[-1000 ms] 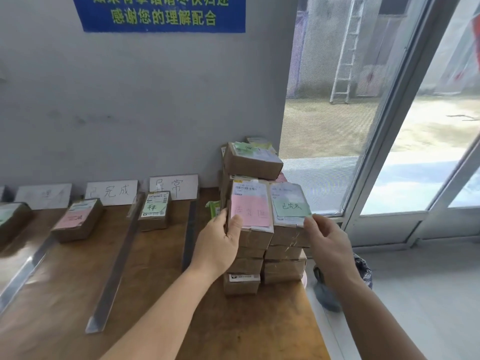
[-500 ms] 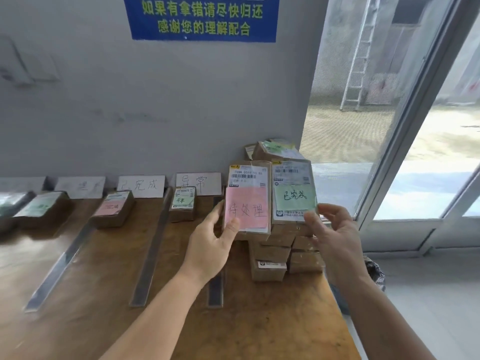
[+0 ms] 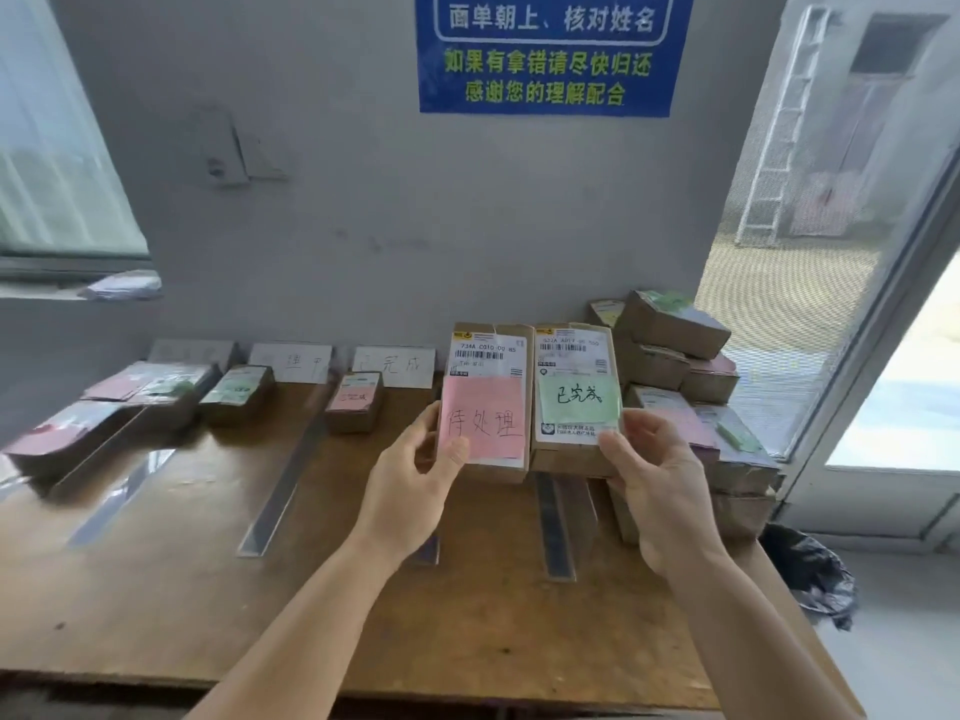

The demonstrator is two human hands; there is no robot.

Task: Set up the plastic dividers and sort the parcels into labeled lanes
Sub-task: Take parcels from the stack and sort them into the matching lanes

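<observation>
My left hand (image 3: 415, 491) grips a small cardboard parcel with a pink note (image 3: 488, 402), lifted above the wooden table (image 3: 208, 605). Beside it, my right hand (image 3: 654, 485) holds a second parcel with a green note (image 3: 576, 397). Both parcels face me, side by side and touching. Clear plastic dividers (image 3: 283, 491) lie in strips across the table and form lanes. White lane labels (image 3: 395, 366) lean on the wall behind them. Sorted parcels (image 3: 356, 402) sit in the lanes to the left.
A pile of unsorted parcels (image 3: 675, 356) stands at the table's right end, by the glass door (image 3: 883, 356). A black bag (image 3: 810, 574) lies on the floor below. A blue sign (image 3: 545, 54) hangs on the grey wall.
Both hands have lifted the two parcels off the pile and turned them upright towards me. The view has swung left, so more lanes and sorted parcels show.
</observation>
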